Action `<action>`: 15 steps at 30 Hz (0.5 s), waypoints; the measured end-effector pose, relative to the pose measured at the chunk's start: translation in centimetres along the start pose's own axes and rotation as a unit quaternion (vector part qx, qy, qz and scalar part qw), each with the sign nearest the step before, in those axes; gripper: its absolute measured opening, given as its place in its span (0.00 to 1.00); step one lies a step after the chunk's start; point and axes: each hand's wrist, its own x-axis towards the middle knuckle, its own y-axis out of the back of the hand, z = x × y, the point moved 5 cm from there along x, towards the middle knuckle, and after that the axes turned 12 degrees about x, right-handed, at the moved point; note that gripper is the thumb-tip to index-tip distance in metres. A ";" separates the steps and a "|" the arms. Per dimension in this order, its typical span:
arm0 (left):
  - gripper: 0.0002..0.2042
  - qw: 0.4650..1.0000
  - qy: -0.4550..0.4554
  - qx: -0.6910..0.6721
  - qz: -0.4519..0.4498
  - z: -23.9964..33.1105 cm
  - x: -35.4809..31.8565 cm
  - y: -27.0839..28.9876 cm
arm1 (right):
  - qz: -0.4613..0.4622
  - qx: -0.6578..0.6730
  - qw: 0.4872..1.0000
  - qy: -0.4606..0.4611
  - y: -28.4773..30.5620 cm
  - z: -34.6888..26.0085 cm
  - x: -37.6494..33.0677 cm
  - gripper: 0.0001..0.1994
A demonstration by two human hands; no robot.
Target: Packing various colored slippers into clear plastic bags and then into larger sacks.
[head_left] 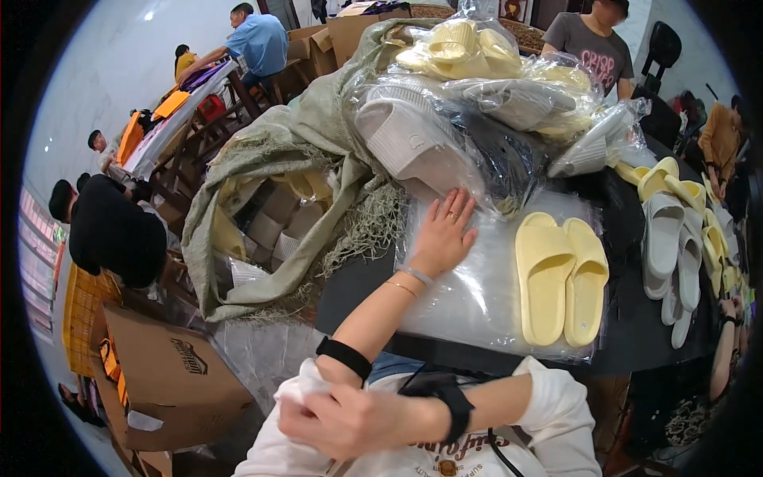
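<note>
My left hand (445,230) reaches forward with its fingers spread. It lies on a stack of clear plastic bags (477,306), its fingertips at the edge of a bagged grey slipper (417,143). Across my body, my right hand (334,417) is closed at my left arm and slightly blurred. It pinches the white sleeve (306,381) of that arm, just below a black wrist strap. A pair of yellow slippers (545,278) rests side by side on the bags, toes away from me. Neither hand touches the pair.
Bagged slippers (509,103) are heaped at the table's far side. An open woven sack (278,119) of slippers stands left of them. Loose grey slippers (664,230) and yellow ones lie right. A cardboard box (167,374) sits lower left. Several people work around.
</note>
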 end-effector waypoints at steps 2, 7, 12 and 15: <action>0.29 1.000 0.003 0.000 0.002 -0.4 -0.2 0.0 | -0.087 -0.030 0.996 -0.013 1.3 -1.5 -1.2 0.08; 0.28 1.000 0.007 -0.008 0.020 -0.5 -0.4 0.1 | -0.152 0.559 0.773 -0.258 -0.5 -0.7 -8.5 0.32; 0.28 1.000 0.005 0.001 0.014 -0.3 -0.2 0.2 | -0.145 0.729 0.500 -0.444 -4.0 1.4 -11.5 0.16; 0.28 1.000 0.007 -0.001 0.012 -0.3 -0.4 0.1 | -0.159 0.770 0.311 -0.535 -7.0 0.9 -12.1 0.19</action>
